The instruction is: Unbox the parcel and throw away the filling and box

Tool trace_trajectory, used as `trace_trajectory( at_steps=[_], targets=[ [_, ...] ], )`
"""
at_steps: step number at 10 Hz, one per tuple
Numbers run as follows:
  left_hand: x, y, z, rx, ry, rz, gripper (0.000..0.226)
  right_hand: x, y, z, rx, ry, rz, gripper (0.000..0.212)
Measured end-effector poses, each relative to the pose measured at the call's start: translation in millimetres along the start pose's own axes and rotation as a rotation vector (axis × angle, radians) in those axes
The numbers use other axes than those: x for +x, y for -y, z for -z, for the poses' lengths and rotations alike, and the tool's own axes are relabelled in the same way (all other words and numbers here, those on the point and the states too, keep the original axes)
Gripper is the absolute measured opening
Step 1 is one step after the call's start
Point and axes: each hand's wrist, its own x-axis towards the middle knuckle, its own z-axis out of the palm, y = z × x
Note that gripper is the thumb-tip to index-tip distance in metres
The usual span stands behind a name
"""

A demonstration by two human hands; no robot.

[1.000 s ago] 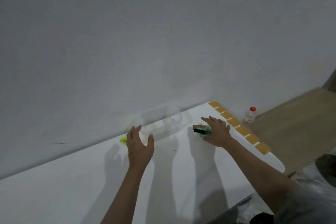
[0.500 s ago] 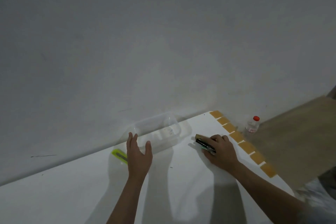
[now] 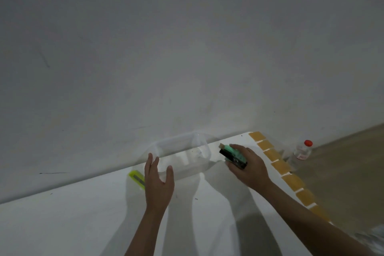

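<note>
Head view: nearest, at six o'clock, a white table [image 3: 83,224] is seen with two forearms reaching forward over it. Around seven o'clock of centre the left hand [image 3: 159,181] is held relaxed, fingers straight, touching or just short of the near wall of a clear plastic container [image 3: 182,151]; contact cannot be settled in this dim light. A yellow-green utility knife [image 3: 137,178] lies just left of that hand. Toward five o'clock the right hand [image 3: 248,167] is wrapped around a green and black item [image 3: 232,155], seemingly the parcel's contents. Farther off, at three o'clock, a small red-capped bottle [image 3: 301,153] stands on the floor. No box or filling is in view, so unboxing is judged done; disposal cannot be confirmed.
</note>
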Motion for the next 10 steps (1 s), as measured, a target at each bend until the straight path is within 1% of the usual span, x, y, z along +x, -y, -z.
trace_trajectory(
  at_steps=[1, 2, 3, 4, 5, 6, 7, 9, 10],
  targets=[
    [-1.0, 1.1, 1.1, -0.037, 0.012, 0.049, 0.051, 26.0, 37.0, -2.1, 0.177, 0.031, 0.066, 0.05],
    [-2.7, 1.2, 6.5, -0.103, 0.037, 0.096, 0.058, 52.7, 70.8, -10.7, 0.223, 0.192, 0.145, 0.053],
    [-3.2, -5.1, 12.2, -0.166, 0.069, 0.176, 0.067, 77.1, 90.7, -32.6, 0.153, 0.416, 0.207, 0.054],
    [-1.8, -9.9, 17.9, -0.187, 0.1, 0.236, 0.074, 93.6, 97.6, -60.7, 0.083, 0.616, 0.192, 0.052],
    [0.3, -10.6, 21.1, -0.17, 0.102, 0.256, 0.074, 101.4, 94.0, -84.4, 0.03, 0.738, 0.162, 0.052],
    [-0.6, -9.4, 21.7, -0.177, 0.095, 0.268, 0.074, 102.4, 95.0, -96.2, -0.018, 0.842, 0.173, 0.049],
    [-2.2, -7.3, 20.4, -0.216, 0.078, 0.273, 0.073, 101.7, 92.3, -106.7, -0.086, 0.896, 0.236, 0.049],
    [-1.5, -5.1, 19.6, -0.21, 0.086, 0.262, 0.074, 103.9, 92.1, -103.2, -0.063, 0.956, 0.144, 0.058],
    [-3.2, -10.5, 20.1, -0.142, 0.042, 0.209, 0.072, 104.1, 92.9, -93.0, -0.022, 0.831, 0.128, 0.049]
  ],
)
